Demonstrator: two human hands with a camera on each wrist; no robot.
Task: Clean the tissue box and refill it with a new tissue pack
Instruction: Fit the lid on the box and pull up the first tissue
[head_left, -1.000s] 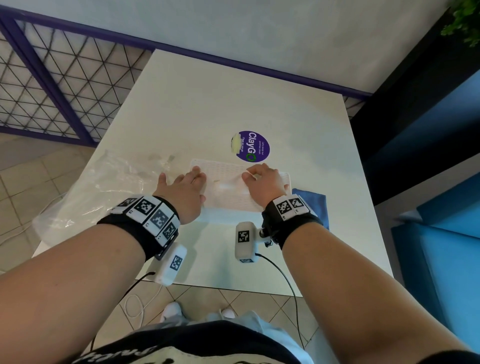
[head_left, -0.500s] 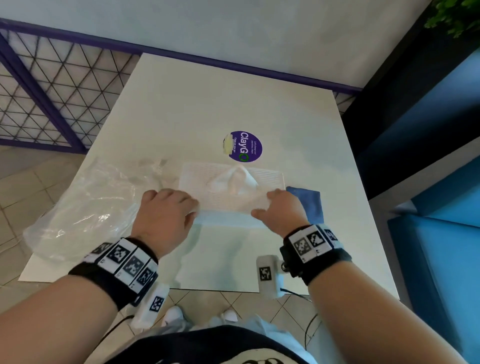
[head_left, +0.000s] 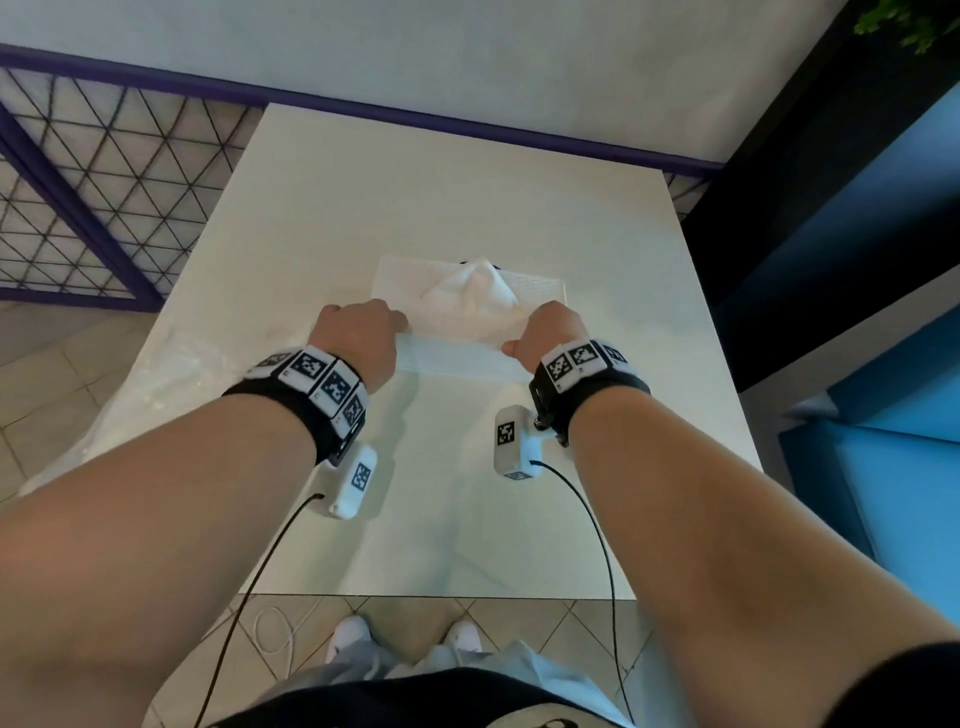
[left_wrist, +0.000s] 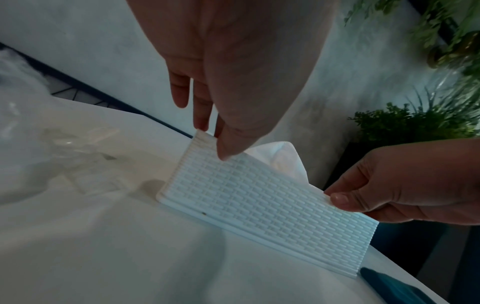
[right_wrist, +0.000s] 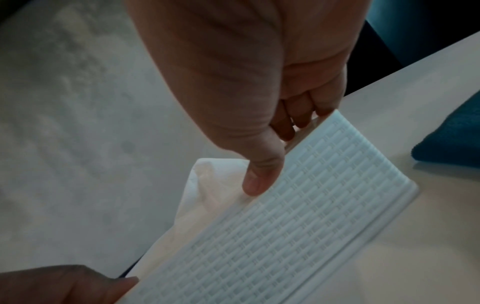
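Observation:
A white tissue box (head_left: 457, 358) with a woven texture stands on the white table (head_left: 415, 182). A white tissue (head_left: 475, 291) sticks up from its top. My left hand (head_left: 358, 332) grips the box's left end, thumb on the near face and fingers over the top edge, as the left wrist view shows (left_wrist: 211, 139). My right hand (head_left: 545, 330) pinches the right end the same way, thumb on the near top edge (right_wrist: 278, 152). In the wrist views the box (left_wrist: 259, 209) (right_wrist: 298, 226) rests on its base flange, with the tissue (left_wrist: 283, 156) (right_wrist: 207, 185) behind its near face.
A crumpled clear plastic bag (head_left: 156, 384) lies on the table's left side. A dark blue cloth (right_wrist: 451, 139) lies just right of the box. A wall runs along the far edge; blue seating (head_left: 883, 467) is to the right. Plants (left_wrist: 415, 123) stand beyond the table.
Both hands came off the box's top and took hold of its two ends. The tissue now stands up from the top. The purple sticker is almost hidden behind the box.

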